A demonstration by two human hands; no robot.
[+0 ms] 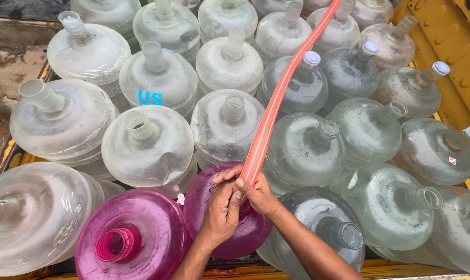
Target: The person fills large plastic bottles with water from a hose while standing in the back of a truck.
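Both hands meet over the mouth of a pink water jug point(230, 218); the left hand point(222, 210) curls its fingers shut around the lower end of an orange hose point(274, 101), and the right hand point(258, 194) pinches the same end from the other side, thumb pressed to the hose wall, so the grip is closed on the hose at its tip; the jug's mouth itself is hidden beneath the hands, so whether the hose end sits inside it cannot be told; from the grip the hose runs up and away to the far right, lying across the shoulders of the clear jugs beyond; it looks soft and flattened, light when empty, likely to kink if bent sharply and to whip or slide if let go, so the hold close to its end seems the sound place, with one hand steadying and one guiding; just left of the grip lies a second pink jug point(131, 236), uncapped, its neck open toward the camera; beyond and to both sides stand many clear water jugs point(147, 145), packed touching one another, some with white caps point(312, 58), others open-necked; a yellow truck wall point(447, 36) rises far right of the grip; these jugs look bulky, smooth and slippery when wet.
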